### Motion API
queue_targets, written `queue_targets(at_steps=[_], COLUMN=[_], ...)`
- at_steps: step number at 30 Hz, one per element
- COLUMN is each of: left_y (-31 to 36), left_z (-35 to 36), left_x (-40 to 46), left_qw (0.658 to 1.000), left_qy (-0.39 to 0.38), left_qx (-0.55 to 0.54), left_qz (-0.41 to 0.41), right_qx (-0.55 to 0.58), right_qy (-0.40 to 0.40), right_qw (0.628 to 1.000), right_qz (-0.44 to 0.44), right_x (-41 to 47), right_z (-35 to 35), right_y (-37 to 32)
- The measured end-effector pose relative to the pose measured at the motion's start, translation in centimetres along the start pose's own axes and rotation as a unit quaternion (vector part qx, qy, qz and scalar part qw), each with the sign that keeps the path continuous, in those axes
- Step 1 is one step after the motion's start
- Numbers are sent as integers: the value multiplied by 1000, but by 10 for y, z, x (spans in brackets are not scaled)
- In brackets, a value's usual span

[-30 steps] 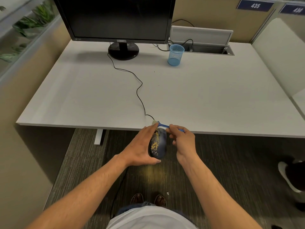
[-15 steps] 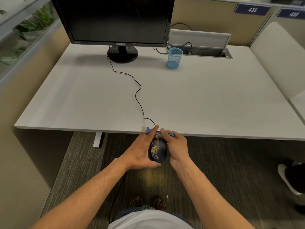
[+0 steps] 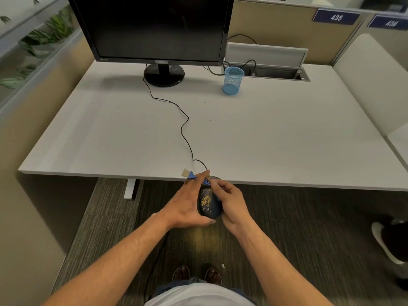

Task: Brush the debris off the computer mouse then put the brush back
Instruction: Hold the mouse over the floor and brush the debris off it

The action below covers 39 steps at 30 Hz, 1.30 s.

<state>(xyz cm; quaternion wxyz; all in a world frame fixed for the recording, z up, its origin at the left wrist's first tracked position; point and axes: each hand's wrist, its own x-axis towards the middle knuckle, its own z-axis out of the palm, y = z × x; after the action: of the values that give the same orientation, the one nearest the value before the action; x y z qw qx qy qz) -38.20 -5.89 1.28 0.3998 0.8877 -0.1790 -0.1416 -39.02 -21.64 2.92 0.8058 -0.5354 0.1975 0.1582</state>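
Left hand (image 3: pixel 187 204) is gripping the mouse (image 3: pixel 208 202) from its left side, fingers curling round the far end and thumb hooking under the near end. It's holding the mouse off the desk (image 3: pixel 265 133), just in front of the near edge, over the carpet (image 3: pixel 287 228). Mouse is tilting so its top is facing up toward the camera; long axis is running near-to-far, cable end pointing away at the desk. Yellow debris (image 3: pixel 206 200) is sitting on the middle of its top.

Right hand (image 3: pixel 231 199) is closing on the brush (image 3: pixel 194 176), thumb and forefinger pinching the blue handle right at the far end of the mouse. Brush is lying crosswise to the mouse, long axis roughly left-right, pale bristles pointing left and slightly away, sticking out past the left hand's fingertips over the desk edge. Bristles aren't touching the debris patch.

A yellowish scatter is showing on the carpet below the hands. Black cable (image 3: pixel 183 129) is snaking from the mouse across the desk to the monitor (image 3: pixel 154 29). Blue mesh cup (image 3: pixel 233 80) is standing upright at the far side, right of the monitor stand, just beside the open cable tray (image 3: pixel 276 72).
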Motion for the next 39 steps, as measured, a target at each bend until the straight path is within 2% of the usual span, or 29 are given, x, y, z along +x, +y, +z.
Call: queue_targets(at_steps=[6, 11, 16, 39], left_y=[1, -4, -5, -3], left_z=[-2, -5, -4, -4], left_x=[-1, 0, 3, 0], left_qw=[1000, 1000, 1000, 1000], left_qy=[5, 14, 2, -6], left_qx=[3, 1, 4, 3], left_qz=[2, -7, -3, 3], right_qx=[35, -14, -51, -30], right_qy=[-90, -138, -142, -111], right_qw=[995, 990, 988, 993], right_qz=[-6, -17, -10, -24], right_x=[-1, -2, 0, 3], right_z=[-20, -40, -42, -41], right_y=[8, 14, 10, 11])
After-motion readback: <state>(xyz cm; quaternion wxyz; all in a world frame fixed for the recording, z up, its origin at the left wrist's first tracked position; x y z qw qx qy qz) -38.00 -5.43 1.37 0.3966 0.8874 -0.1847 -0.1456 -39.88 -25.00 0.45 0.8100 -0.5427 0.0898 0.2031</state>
